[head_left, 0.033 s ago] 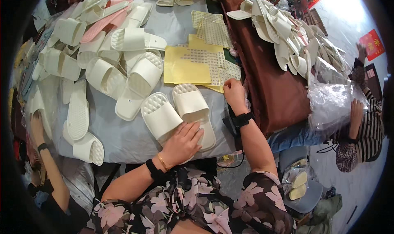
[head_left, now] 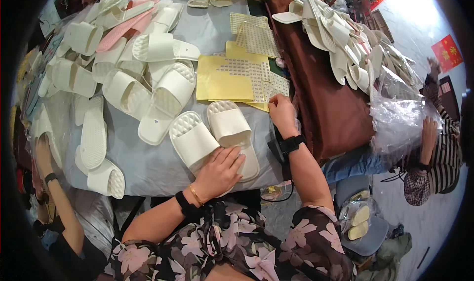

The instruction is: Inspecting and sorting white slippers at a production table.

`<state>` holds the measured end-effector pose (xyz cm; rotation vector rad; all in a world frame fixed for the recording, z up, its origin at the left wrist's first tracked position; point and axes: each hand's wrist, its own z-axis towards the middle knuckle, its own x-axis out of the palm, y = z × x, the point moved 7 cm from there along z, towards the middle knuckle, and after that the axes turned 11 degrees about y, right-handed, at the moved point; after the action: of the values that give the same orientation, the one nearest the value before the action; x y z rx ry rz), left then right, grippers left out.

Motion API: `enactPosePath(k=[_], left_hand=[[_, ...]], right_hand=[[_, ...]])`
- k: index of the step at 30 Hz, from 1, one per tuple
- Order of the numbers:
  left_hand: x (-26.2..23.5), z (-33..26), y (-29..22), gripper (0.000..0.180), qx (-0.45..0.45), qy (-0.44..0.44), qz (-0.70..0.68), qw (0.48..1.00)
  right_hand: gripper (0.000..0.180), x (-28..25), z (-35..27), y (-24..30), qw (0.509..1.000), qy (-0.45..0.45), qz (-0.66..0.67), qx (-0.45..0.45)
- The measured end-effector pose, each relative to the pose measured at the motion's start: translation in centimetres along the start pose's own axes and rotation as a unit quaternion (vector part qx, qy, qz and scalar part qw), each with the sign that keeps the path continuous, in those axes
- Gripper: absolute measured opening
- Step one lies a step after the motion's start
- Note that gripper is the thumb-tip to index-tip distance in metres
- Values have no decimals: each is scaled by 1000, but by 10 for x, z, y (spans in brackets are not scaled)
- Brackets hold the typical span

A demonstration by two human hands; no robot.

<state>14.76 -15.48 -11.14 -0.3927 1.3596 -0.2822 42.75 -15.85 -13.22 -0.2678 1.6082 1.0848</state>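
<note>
A pair of white slippers lies side by side at the table's near edge, the left slipper (head_left: 193,137) slightly tilted against the right slipper (head_left: 229,125). Across their lower parts rests my left hand (head_left: 222,168), fingers stretched out flat and thumb hidden. My right hand (head_left: 281,114) is closed, its fingertips pinched at the lower corner of a sheet of small printed stickers (head_left: 277,87). Overlapping that sheet are yellow backing sheets (head_left: 224,86), partly covered with stickers. More sticker sheets (head_left: 256,34) lie farther up the table.
A large heap of white slippers (head_left: 126,91), with some pink ones, covers the table's left. More slippers (head_left: 335,32) lie on a brown cover (head_left: 321,98) at right. Co-workers' hands show at left, far edge and right, one on clear plastic bags (head_left: 402,128).
Both my hands and the slippers stay in place. At the right, the co-worker's raised hand has shifted slightly downward.
</note>
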Motion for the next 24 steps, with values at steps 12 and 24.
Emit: enactPosePath(k=[12,24], left_hand=[[4,-4,4,53,-10,-13,-24,1000],[2,-4,6,50,-15,-13,-30,999]], right_hand=[[9,-8,-6,15,998,-27,22,-53],[11,7,9,27,992,26,50,-109]])
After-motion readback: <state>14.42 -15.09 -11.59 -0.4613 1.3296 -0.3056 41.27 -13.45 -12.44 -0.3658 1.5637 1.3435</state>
